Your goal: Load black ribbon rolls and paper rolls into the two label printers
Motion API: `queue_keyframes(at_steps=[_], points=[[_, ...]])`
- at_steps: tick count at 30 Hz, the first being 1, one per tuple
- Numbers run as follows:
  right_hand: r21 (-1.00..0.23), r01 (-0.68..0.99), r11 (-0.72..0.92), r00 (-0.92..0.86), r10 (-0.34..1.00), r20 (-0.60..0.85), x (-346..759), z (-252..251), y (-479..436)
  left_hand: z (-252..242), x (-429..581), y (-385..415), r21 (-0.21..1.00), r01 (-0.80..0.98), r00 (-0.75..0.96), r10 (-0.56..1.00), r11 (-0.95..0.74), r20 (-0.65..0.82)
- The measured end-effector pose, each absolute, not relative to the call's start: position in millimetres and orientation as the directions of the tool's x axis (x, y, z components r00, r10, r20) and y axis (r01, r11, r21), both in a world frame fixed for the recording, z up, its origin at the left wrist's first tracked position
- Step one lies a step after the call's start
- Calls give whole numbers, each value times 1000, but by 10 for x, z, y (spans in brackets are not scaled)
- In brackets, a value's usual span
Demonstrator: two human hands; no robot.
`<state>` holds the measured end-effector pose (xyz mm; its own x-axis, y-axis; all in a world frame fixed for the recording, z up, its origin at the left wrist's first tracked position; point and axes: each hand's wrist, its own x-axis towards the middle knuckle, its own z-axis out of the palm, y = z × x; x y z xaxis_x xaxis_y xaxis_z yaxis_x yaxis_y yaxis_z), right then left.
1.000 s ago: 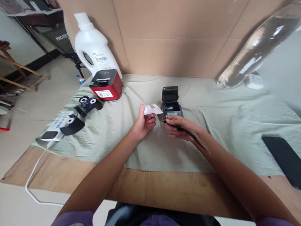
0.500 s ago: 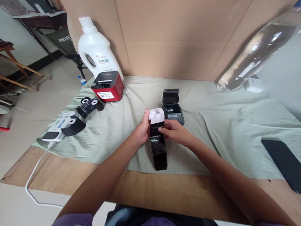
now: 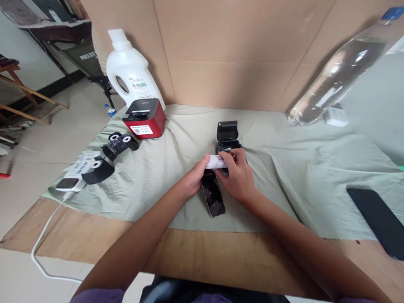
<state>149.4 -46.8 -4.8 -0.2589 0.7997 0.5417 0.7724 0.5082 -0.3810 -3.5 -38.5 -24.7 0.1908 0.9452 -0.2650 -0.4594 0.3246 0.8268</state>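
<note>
Roll (image 3: pixel 215 162) is now sinking toward the open printer (image 3: pixel 228 131); we are gripping it between left hand (image 3: pixel 192 180) and right hand (image 3: pixel 238 179).

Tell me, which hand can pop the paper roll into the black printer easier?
Probably the right. The right hand lies over the paper roll, right beside the open black printer; the left hand only pinches the roll's left end.

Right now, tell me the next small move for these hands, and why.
Probably seat the white paper roll in the small black printer: its lid stands open, left hand and right hand hold the roll at its bay, and the black wrapper trails loose beneath.
</note>
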Motion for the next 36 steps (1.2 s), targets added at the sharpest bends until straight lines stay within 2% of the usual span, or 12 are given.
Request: queue_keyframes(at_steps=[2, 6, 15, 20, 28, 36], points=[[-325, 766, 554, -278, 743, 609, 1500, -69, -438, -271, -28, -398, 863, -412, 202, 953, 292, -226], [-314, 740, 595, -289, 702, 651, 1496, -109, -421, -303, -5, -403, 905, -346, 170, 965, 248, -199], [-226, 668, 709, -517, 660, 546, 1569, 14, -407, -219, 8, -372, 873, -397, 199, 955, 283, -219], [-263, 619, 740, -591, 660, 464, 1634, 89, -340, -214, -7, -360, 862, -391, 210, 943, 323, -258], [-325, 529, 784, -592, 616, 520, 1672, 158, -265, -220, -68, -352, 875, -358, 225, 940, 326, -258], [-140, 650, 747, -640, 637, 430, 1635, 84, -334, -253, -125, -308, 902, -328, 221, 951, 281, -216]])
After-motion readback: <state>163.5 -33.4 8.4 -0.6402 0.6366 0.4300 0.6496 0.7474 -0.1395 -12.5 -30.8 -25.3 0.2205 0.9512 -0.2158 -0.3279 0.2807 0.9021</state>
